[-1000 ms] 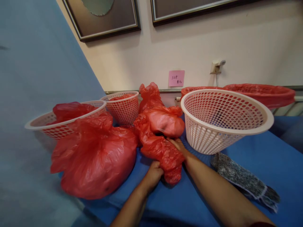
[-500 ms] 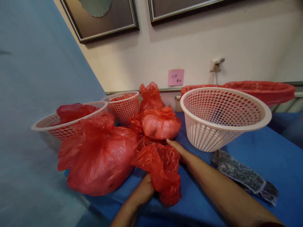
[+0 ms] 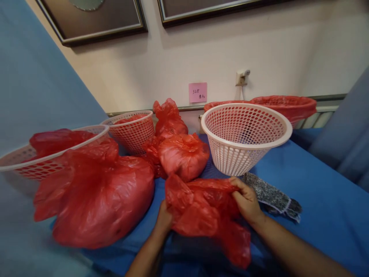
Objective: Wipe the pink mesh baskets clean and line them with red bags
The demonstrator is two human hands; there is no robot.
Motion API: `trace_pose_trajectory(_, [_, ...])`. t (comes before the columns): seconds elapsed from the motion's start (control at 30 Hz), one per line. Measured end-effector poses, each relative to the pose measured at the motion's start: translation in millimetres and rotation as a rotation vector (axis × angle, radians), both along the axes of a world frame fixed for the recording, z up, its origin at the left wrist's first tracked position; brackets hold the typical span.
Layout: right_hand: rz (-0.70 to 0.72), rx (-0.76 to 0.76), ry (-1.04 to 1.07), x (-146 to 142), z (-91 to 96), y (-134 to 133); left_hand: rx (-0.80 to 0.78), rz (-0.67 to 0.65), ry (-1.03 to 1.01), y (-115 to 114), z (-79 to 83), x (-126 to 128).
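Crumpled red plastic bag (image 3: pixel 196 215) now spreads wider, seemingly better controlled: right hand (image 3: pixel 246 200) pinches its two-o'clock edge; left hand (image 3: pixel 163 217), nine o'clock, grip unclear.

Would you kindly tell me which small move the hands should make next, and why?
Probably draw them gently apart to spread the loose bag: the right hand pinches one side and the left hand, partly hidden, seems to hold the other, while the plastic between is crumpled.

Basket (image 3: pixel 236 158) behind right hand (image 3: pixel 248 202)
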State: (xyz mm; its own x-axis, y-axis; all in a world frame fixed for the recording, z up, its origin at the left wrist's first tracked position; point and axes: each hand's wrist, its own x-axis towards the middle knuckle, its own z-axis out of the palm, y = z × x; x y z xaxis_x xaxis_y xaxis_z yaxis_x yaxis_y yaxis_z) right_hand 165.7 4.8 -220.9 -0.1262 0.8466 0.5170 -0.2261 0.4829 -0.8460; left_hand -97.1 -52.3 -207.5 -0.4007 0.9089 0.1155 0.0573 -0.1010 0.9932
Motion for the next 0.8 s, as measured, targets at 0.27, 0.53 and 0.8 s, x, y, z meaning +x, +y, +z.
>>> trace_pose_trajectory(0.27, [-0.388,0.455,-0.183,15,8.0,9,-0.168,-0.238,-0.479,2,40.5,30])
trace_pose_trajectory(0.53, [-0.354,0.074,-0.160,13,-7.7,19,0.310,0.111,-0.366,25,72.7,18])
trace_pose_trajectory(0.8, [-0.273,-0.174,-0.294,13,-16.8,38,0.342,0.165,-0.519,55,54.5,-23])
